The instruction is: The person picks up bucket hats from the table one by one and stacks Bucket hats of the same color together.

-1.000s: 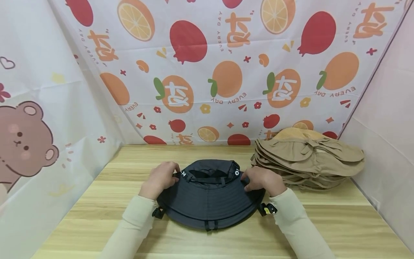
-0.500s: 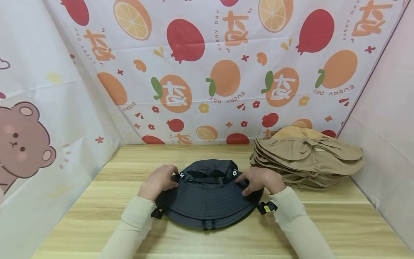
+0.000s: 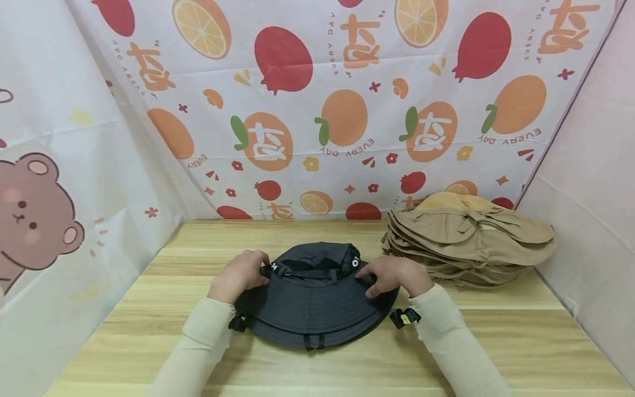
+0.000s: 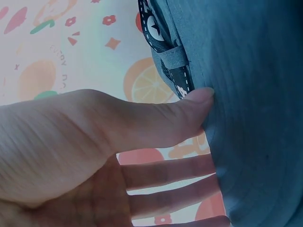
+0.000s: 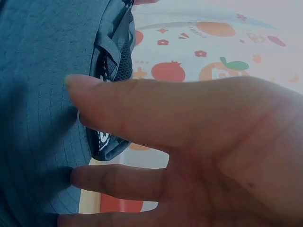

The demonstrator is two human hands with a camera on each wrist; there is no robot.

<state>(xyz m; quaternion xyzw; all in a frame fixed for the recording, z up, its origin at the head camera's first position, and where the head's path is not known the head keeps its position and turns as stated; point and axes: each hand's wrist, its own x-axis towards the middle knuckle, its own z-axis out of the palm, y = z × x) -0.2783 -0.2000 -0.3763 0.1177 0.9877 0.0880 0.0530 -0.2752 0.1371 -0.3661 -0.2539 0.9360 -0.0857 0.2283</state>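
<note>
A dark grey bucket hat point(image 3: 307, 309) with a wide stitched brim lies on the table, its brim towards me and its crown point(image 3: 317, 253) behind. A black band with white print and a strap cross the crown. My left hand point(image 3: 240, 275) pinches the left side of the brim; in the left wrist view the thumb point(image 4: 189, 106) lies on the brim and the fingers pass behind it. My right hand point(image 3: 397, 273) is spread at the right side. In the right wrist view its thumb point(image 5: 109, 99) and fingertips overlap the brim's upper face.
A stack of several khaki hats point(image 3: 486, 242) stands at the back right of the wooden table point(image 3: 124, 325), close to my right hand. Fruit-printed cloth point(image 3: 317, 154) hangs behind, with a bear-printed sheet point(image 3: 39, 220) on the left and a plain white one on the right.
The hat and both hands have shifted slightly left in the head view, along with the background. My right thumb and index finger reach slightly further over the brim. My left grip looks the same.
</note>
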